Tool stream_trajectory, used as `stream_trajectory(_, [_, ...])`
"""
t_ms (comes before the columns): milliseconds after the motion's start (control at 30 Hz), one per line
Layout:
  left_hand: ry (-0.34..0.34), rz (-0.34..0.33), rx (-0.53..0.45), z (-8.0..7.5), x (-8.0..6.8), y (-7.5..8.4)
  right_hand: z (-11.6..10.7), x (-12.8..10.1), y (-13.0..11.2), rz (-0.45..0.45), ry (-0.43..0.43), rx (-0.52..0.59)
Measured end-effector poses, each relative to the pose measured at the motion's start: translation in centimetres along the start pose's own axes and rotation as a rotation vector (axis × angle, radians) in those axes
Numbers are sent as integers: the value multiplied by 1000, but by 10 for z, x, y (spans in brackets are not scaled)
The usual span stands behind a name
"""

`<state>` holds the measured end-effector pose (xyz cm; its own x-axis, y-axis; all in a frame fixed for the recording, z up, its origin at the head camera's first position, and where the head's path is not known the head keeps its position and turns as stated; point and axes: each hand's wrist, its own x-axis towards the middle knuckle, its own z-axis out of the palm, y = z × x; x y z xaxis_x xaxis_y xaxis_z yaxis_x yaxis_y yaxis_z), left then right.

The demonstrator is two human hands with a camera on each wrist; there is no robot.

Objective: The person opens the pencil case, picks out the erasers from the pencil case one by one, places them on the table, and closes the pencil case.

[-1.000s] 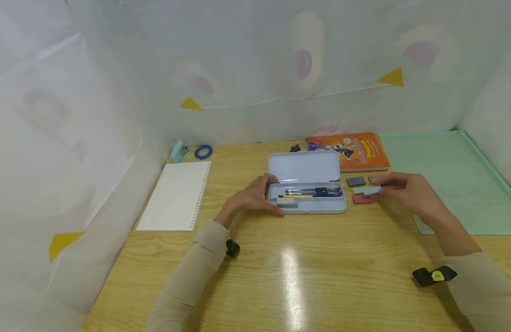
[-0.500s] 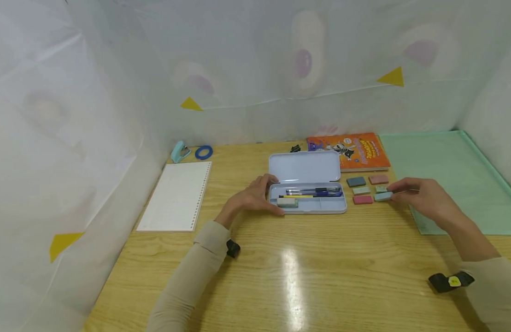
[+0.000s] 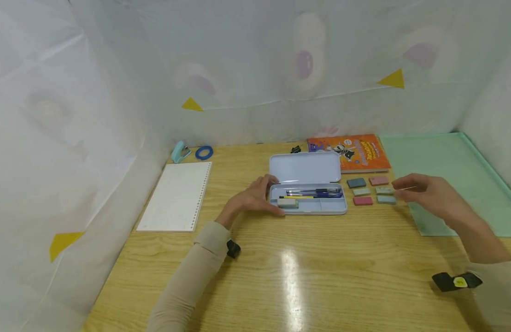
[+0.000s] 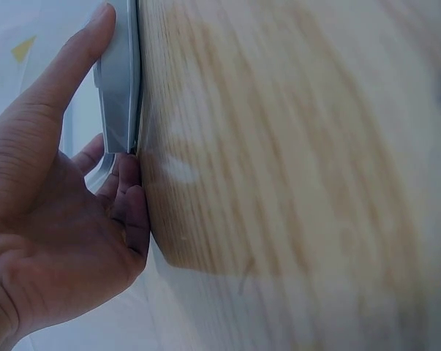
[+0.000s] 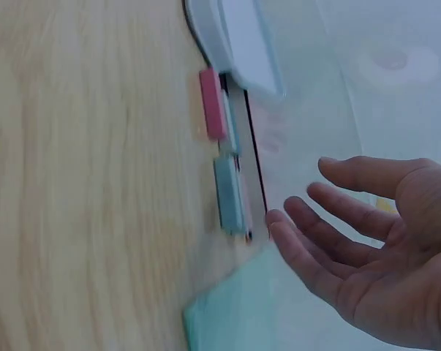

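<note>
On the counter (image 3: 255, 272), my left hand (image 3: 251, 199) is gripping the open pencil case (image 3: 307, 205) at its left end, while my right hand (image 3: 429, 193) is hovering empty, fingers apart, just right of the erasers (image 3: 370, 191). Next, I judge, I'm picking one eraser.

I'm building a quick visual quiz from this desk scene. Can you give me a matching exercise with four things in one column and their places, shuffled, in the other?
Things:
1. stapler
2. orange book
3. ring-bound paper pad
4. green mat

Places:
A. right end of the table, by the right hand
B. just behind the open pencil case
C. back left corner, next to the blue tape roll
D. left of the left hand, flat on the table

Pairs: 1-C, 2-B, 3-D, 4-A
</note>
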<state>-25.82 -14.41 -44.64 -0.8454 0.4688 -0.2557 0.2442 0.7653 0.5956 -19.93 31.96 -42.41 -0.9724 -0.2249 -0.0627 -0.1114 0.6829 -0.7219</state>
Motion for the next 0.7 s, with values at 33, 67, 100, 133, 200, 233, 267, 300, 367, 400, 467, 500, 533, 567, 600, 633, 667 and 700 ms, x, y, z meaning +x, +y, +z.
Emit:
stream_trajectory(33, [-1,-2,1,0,0,0,3,0,-4,-25,18,26])
stream_trajectory(67, [-1,1,0,0,0,0,7,1,-9,-50,36,50])
stream_trajectory(100, [-2,0,0,0,0,0,11,2,-15,-73,43,83])
stream_trajectory(133, [-2,-1,1,0,0,1,16,3,-22,-91,45,108])
stream_trajectory(200, [-1,0,0,0,0,2,26,7,-37,-120,27,152])
stream_trajectory(233, [-1,1,-1,0,0,2,31,10,-46,-126,7,164])
stream_trajectory(267, [0,2,-1,0,0,3,37,12,-53,-131,-13,186])
stream_trajectory(300, [1,-1,4,0,0,3,43,15,-60,-136,-36,206])
stream_trajectory(367, [3,3,8,1,0,2,55,20,-72,-151,-72,232])
stream_trajectory(400, [3,4,10,1,1,2,61,24,-76,-160,-88,242])
stream_trajectory(467, [4,9,11,1,1,1,74,30,-83,-173,-110,266])
stream_trajectory(500, [4,11,10,1,1,1,81,33,-87,-181,-118,268])
stream_trajectory(533, [4,13,6,1,1,1,87,36,-91,-188,-128,270])
stream_trajectory(567, [6,14,4,1,1,1,94,40,-94,-197,-138,279])
stream_trajectory(600, [7,13,0,0,0,1,100,43,-97,-204,-151,295])
stream_trajectory(633, [8,13,-2,0,0,1,106,46,-101,-210,-161,305])
stream_trajectory(667, [10,14,-4,0,-1,1,112,49,-104,-218,-164,296])
stream_trajectory(700, [11,15,-6,0,-1,1,117,51,-107,-222,-171,292])
